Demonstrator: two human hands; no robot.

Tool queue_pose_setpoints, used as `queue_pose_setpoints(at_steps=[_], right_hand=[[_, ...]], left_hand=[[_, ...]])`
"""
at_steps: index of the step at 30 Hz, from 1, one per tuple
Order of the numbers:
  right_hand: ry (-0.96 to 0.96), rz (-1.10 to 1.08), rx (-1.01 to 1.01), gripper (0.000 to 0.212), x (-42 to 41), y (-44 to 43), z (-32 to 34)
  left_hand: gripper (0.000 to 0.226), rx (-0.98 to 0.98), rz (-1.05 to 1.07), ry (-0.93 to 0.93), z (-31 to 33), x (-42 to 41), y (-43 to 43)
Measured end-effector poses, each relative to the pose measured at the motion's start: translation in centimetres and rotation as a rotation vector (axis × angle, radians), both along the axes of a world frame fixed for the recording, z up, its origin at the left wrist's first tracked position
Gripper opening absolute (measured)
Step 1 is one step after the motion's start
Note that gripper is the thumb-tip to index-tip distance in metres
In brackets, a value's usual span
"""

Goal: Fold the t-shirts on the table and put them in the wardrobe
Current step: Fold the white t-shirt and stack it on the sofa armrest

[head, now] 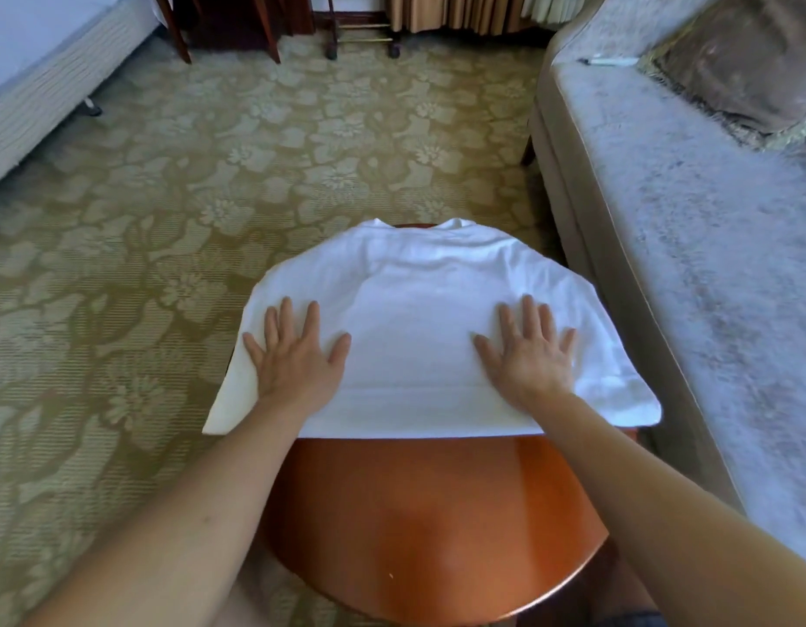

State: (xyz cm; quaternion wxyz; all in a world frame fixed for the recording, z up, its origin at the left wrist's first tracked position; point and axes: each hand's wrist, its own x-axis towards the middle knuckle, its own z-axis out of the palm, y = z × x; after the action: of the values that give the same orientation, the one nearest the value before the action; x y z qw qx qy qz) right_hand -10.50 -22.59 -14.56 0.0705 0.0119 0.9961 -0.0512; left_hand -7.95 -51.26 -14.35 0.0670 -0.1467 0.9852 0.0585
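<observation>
**Smoothing a partly folded t-shirt on the tabletop**

A white t-shirt (428, 319) lies spread over the far part of a round wooden tabletop (428, 513), collar end away from the person and its near edge doubled into a straight fold line. Its two sides droop past the rim of the tabletop. The left hand (297, 355) rests flat on the left part of the cloth, fingers straight and spread, grasping nothing. The right hand (528, 350) lies likewise on the right part, palm down and fingers splayed, also released. Both hands press on the fabric rather than hold it, which suggests a smoothing or flattening step.

Progress, as judged from this view: the garment appears to have received one lengthwise fold at most, since the shoulders and side portions remain broad and overhang the tabletop. The side folds and a final halving seem still to be done. No other t-shirt and no wardrobe can be made out here, so the count of remaining garments cannot be told, and the carrying stage has not begun. A patterned carpet (166, 219) surrounds the tabletop; a grey sofa (708, 264) stands just to the right.
</observation>
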Motion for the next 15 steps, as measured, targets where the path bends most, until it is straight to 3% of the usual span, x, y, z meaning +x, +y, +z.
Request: queue_pose_setpoints(at_steps=[15], right_hand=[[-0.059,0.016,0.005,0.074,7.6,2.6,0.1]], left_hand=[[0.076,0.057,0.01,-0.042,0.3,8.0,2.7]])
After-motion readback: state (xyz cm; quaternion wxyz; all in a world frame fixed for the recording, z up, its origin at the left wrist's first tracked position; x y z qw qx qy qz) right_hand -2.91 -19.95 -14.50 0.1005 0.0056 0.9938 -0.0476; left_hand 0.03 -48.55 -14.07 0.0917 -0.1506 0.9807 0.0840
